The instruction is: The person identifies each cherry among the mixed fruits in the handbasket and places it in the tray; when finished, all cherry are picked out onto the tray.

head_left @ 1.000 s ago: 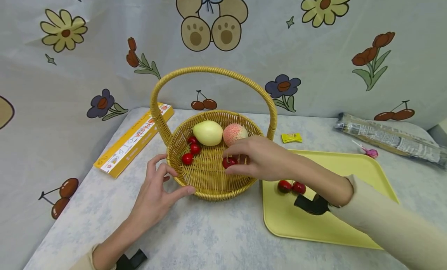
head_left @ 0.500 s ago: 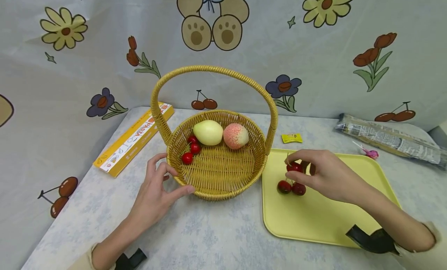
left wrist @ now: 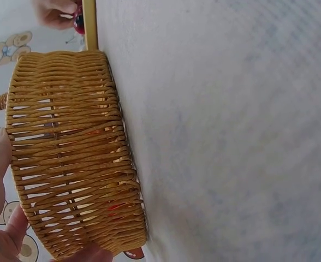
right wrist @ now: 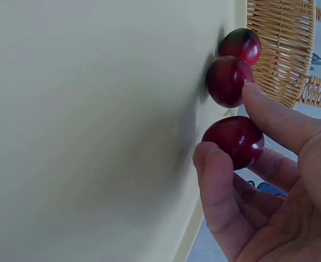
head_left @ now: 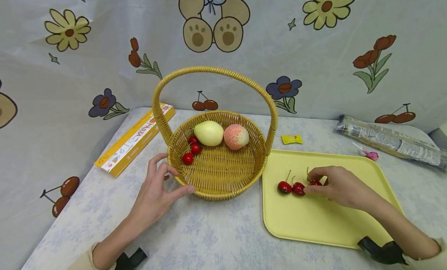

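Observation:
My left hand (head_left: 157, 188) grips the rim of the yellow wicker basket (head_left: 223, 193), thumb at its front and fingers on its left side. Inside the basket lie a pale yellow-green pear (head_left: 208, 133), a pink peach (head_left: 236, 137) and three red cherries (head_left: 196, 148). Over the yellow tray (head_left: 324, 227), my right hand (head_left: 343, 187) pinches a dark red cherry (right wrist: 234, 141) between thumb and fingers, low near the tray's surface. Two more dark cherries (head_left: 284, 187) with stems sit on the tray just left of it; the thumb tip reaches the closer cherry (right wrist: 229, 81).
Left of the basket lies a long yellow pasta box (head_left: 134, 142). Behind the tray are a small yellow wrapped candy (head_left: 291, 139), a pink lollipop (head_left: 371, 155) and a long clear plastic packet (head_left: 391, 140). A patterned cloth hangs behind the table. The basket's tall handle (head_left: 214, 70) arches upward.
My right hand has carried a cherry from inside the basket rightward over the tray, then lowered it beside the two cherries there. My left hand has stayed on the basket.

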Available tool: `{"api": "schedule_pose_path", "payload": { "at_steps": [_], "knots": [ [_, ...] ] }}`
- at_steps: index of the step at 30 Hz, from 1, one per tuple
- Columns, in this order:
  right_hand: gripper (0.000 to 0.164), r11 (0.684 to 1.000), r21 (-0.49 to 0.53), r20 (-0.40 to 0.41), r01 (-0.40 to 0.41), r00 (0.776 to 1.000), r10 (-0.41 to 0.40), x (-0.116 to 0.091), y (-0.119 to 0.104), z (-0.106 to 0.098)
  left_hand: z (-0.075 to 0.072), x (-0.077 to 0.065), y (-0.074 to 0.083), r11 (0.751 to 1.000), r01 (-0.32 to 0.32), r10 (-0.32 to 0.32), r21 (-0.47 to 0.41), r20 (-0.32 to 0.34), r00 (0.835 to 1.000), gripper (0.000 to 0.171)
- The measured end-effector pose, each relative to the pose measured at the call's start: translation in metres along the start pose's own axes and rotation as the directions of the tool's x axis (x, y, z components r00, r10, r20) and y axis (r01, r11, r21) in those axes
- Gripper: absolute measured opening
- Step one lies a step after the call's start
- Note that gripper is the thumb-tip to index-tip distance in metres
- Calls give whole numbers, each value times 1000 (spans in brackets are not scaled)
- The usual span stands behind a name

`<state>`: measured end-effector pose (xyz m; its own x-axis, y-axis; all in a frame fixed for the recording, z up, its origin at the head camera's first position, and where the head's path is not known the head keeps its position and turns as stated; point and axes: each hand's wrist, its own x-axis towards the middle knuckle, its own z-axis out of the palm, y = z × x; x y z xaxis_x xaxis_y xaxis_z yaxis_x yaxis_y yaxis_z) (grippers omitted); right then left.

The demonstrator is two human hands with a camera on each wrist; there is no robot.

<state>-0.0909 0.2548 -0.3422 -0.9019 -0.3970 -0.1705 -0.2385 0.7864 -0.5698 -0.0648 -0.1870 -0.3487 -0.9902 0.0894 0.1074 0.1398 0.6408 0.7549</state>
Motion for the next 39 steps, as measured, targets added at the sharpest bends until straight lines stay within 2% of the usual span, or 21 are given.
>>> {"api": "schedule_pose_path", "payload": {
  "at_steps": [4,13,23,27,31,35,39],
  "knots": [
    [33,1000,-8,26,-13,1000,13,0,3,2,0,0,0,1000,3,-3,4,4,1000,49],
    [39,1000,-14,87,19,996,-17,-1,7,1,-1,0,0,1000,2,-2,13,5,1000,47],
    [47,996,-82,42,20,999,-17,-5,6,2,0,0,-2,1000,-16,16,16,0,1000,48],
    [38,989,-143,-13,43,999,-45,-7,3,0,0,-1,-2,1000,-18,18,18,-3,1000,48],
    [23,977,-203,-77,65,994,-82,-7,-8,-4,0,-1,-2,1000,-17,17,24,-7,1000,48],
    [18,969,-228,-130,92,984,-124,-6,-30,-8,0,0,-2,999,-24,24,27,-7,1000,48],
    [16,961,-198,-158,195,961,-227,1,-61,-10,0,0,-2,999,-19,20,34,-5,1000,49]
  ]
}}
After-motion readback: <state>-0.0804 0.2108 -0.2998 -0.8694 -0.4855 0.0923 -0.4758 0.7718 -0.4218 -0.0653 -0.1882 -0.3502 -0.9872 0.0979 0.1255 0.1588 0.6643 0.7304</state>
